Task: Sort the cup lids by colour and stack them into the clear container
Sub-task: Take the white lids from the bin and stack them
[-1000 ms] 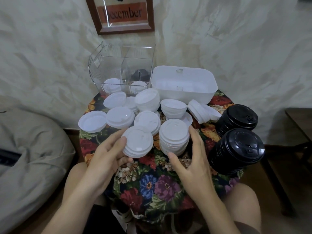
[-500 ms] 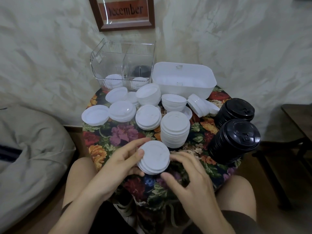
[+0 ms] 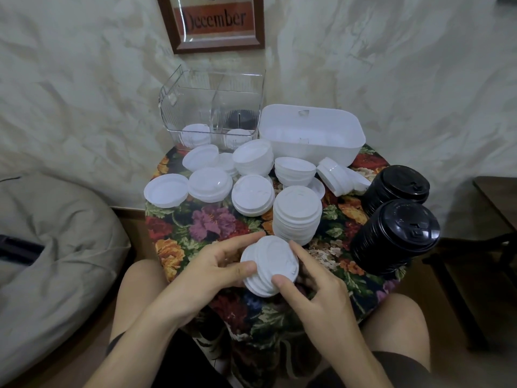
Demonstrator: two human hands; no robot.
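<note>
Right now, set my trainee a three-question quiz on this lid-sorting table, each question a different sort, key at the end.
1. True or false: the left hand and right hand both grip the small stack of white plastic cup lids.
2. The clear ribbed plastic container holds: A) white lids only, B) black lids only, C) both colours.
3. Fill in: the two tall stacks of black plastic lids sit at the floral-clothed round table's ____ edge.
Key: 1 true; 2 C; 3 right.

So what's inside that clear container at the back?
In the clear container, white lids lie at the front and black lids at the back right. The ribbed walls blur how many.
</note>
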